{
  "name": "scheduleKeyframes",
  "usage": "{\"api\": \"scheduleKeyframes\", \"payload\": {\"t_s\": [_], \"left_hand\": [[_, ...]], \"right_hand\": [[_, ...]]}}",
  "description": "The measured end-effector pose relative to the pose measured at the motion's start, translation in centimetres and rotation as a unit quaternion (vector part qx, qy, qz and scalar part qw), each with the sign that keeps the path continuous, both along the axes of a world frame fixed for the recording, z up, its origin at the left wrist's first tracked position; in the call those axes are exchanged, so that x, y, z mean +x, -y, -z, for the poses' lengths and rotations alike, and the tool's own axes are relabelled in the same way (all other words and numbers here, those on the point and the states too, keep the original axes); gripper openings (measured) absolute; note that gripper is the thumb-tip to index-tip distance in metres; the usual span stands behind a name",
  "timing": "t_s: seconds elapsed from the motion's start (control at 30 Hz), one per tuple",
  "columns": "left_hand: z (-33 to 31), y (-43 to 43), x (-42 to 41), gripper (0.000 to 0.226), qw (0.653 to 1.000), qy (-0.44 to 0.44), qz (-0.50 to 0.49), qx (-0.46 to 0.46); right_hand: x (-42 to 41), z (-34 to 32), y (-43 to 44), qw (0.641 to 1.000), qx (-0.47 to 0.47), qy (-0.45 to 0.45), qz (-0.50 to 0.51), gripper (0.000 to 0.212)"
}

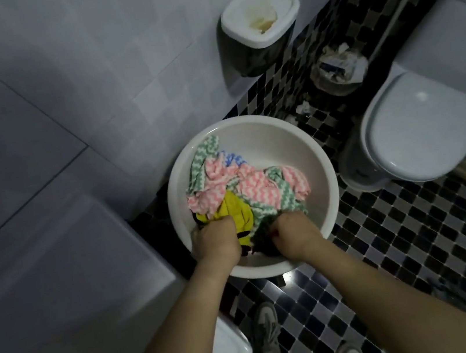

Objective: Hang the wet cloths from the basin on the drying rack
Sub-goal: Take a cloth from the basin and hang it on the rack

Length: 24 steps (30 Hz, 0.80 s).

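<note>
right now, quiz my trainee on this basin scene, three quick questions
1. True or false: a drying rack is in view.
2. The left hand grips which cloth: A pink, B yellow, C blue?
3. Fill in: the right hand grips a ____ cloth in the basin.
Key: 1 false; 2 B, the yellow cloth; 3 dark, the dark cloth.

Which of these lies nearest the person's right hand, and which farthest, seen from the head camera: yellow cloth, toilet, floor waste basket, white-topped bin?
1. yellow cloth, in the basin, just left of the right hand, which grips a dark cloth.
2. toilet, off to the right.
3. waste basket, beyond the basin, beside the toilet.
4. white-topped bin, farthest, against the wall.
</note>
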State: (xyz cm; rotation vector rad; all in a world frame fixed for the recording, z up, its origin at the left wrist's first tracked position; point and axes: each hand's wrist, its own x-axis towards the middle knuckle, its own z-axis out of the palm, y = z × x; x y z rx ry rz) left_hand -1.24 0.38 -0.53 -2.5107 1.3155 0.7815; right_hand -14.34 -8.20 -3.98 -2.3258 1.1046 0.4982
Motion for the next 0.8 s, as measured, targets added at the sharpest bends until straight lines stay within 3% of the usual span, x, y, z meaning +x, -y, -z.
{"api": "scheduleKeyframes", "payload": {"t_s": [0.07,0.1,0.17,0.23,0.27,0.3,0.37,0.43,0.47,0.57,0.6,0.7,0.8], "left_hand": [[-0.9,-0.1,0.6,0.013,1.000,-0.015,0.000,0.002],[-1.3,-0.3,1.0,0.014,1.000,-0.021,-0.005,0.002],[-2.0,-0.6,1.9,0.020,0.998,-0.058,-0.024,-0.008],[-2.5,-0.6,2.6,0.023,0.981,-0.153,-0.100,-0.062],[-3.0,-0.5,2.8,0.026,0.950,-0.234,-0.175,-0.111],[-3.5,-0.3,3.0,0.030,0.894,-0.318,-0.265,-0.170],[-5.1,-0.3,3.1,0.032,0.773,-0.432,-0.399,-0.238],[-6.7,-0.7,2.8,0.032,0.704,-0.493,-0.437,-0.265],[-7.8,-0.9,2.6,0.032,0.677,-0.517,-0.440,-0.285],[-10.1,-0.3,2.0,0.034,0.613,-0.562,-0.425,-0.358],[-10.9,0.0,1.7,0.034,0.598,-0.574,-0.412,-0.378],[-13.6,1.0,1.3,0.030,0.550,-0.615,-0.376,-0.422],[-15.8,1.3,1.7,0.026,0.492,-0.639,-0.360,-0.468]], "right_hand": [[-0.2,-1.1,0.7,0.982,0.097,0.114,0.112,0.021],[-0.3,-2.0,0.9,0.943,0.180,0.178,0.214,0.023],[-0.5,-4.1,1.1,0.806,0.329,0.276,0.407,0.021],[-0.7,-5.5,1.5,0.671,0.413,0.329,0.521,0.018],[-0.7,-5.9,1.6,0.611,0.442,0.344,0.559,0.018],[-0.8,-6.2,1.8,0.563,0.469,0.348,0.585,0.017],[-0.9,-6.5,1.9,0.528,0.501,0.344,0.594,0.019],[-1.0,-6.7,1.8,0.550,0.528,0.345,0.547,0.036],[-1.0,-7.2,1.7,0.587,0.534,0.347,0.499,0.046],[-0.6,-8.3,1.0,0.774,0.466,0.330,0.275,0.046],[-0.2,-8.4,0.5,0.813,0.428,0.329,0.217,0.042],[1.1,-9.1,-0.6,0.867,0.295,0.360,0.179,0.021],[1.1,-10.7,-0.4,0.867,0.235,0.383,0.213,0.035]]}}
